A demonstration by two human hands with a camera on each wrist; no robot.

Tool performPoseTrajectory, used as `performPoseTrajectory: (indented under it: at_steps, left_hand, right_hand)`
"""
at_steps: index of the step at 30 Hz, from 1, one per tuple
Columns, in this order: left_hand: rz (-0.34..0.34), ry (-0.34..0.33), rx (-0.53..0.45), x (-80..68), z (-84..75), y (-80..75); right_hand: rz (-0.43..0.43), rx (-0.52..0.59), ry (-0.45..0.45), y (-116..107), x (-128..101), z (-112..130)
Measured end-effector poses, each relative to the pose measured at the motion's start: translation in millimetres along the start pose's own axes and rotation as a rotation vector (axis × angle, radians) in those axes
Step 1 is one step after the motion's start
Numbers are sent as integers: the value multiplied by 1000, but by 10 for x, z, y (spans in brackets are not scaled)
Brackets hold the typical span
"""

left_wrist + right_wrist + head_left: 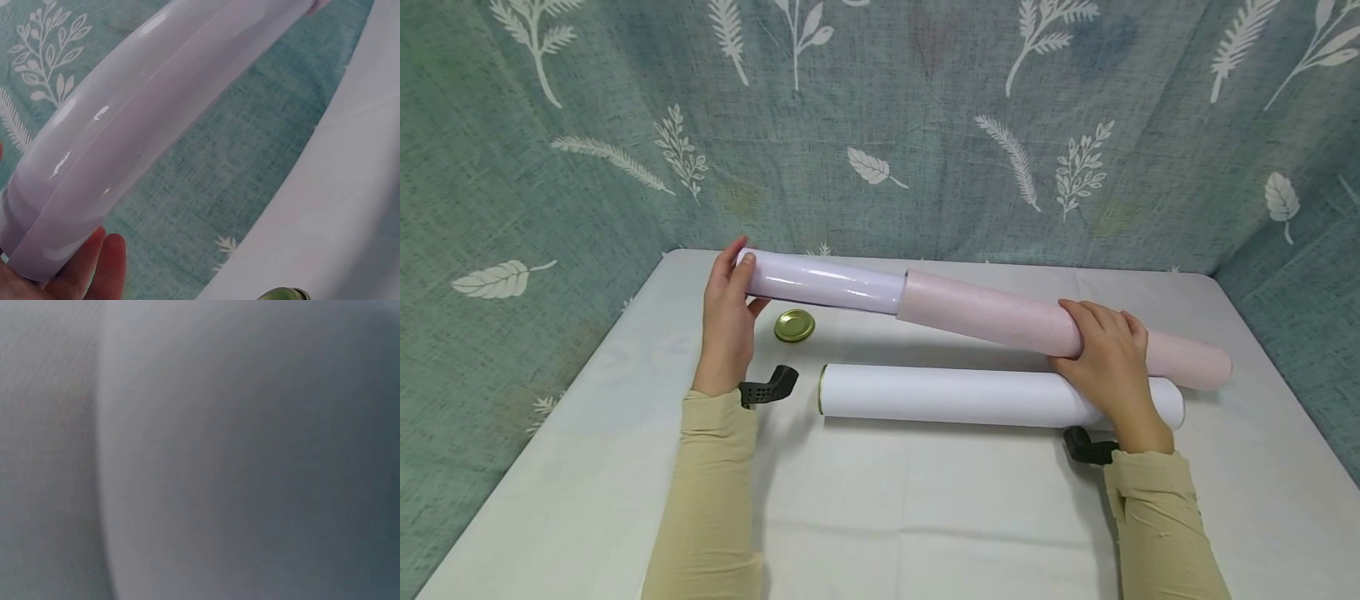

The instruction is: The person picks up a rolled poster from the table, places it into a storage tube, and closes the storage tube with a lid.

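Observation:
A glossy pale lilac roll [823, 282] sticks out of the left end of a matte pink roll [992, 315]; together they slant above the table. My left hand [735, 260] grips the glossy roll's left end, thumb in front. The left wrist view shows this roll [137, 125] from close up, with my fingertips [94, 262] under its end. Over the pink roll near its right end my right hand [1093, 329] curls from above. A white tube [970, 395] lies on the table just in front, open end to the left. The right wrist view is a grey blur.
A gold round lid [794, 325] lies flat on the white table [925, 508] near my left hand; its edge shows in the left wrist view [284, 294]. Teal leaf-print cloth [880, 125] hangs behind and at both sides. Black wrist mounts [767, 387] sit at both cuffs.

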State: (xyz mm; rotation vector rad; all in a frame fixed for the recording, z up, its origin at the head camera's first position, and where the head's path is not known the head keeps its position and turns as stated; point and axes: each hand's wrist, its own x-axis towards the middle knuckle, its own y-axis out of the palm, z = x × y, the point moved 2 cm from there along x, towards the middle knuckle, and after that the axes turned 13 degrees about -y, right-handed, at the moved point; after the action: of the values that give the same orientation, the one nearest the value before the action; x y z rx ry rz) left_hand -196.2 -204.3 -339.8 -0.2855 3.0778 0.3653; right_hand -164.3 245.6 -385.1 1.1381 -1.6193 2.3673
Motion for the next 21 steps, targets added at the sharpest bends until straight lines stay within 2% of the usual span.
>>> performPoseTrajectory:
  at_steps: [7, 21]
  left_hand:
    - [1, -16, -4, 10, 21, 4]
    - [40, -6, -7, 20, 54, 36]
  right_hand:
    - [0, -2, -5, 1, -3, 3]
    - [8, -2, -1, -6, 1, 6]
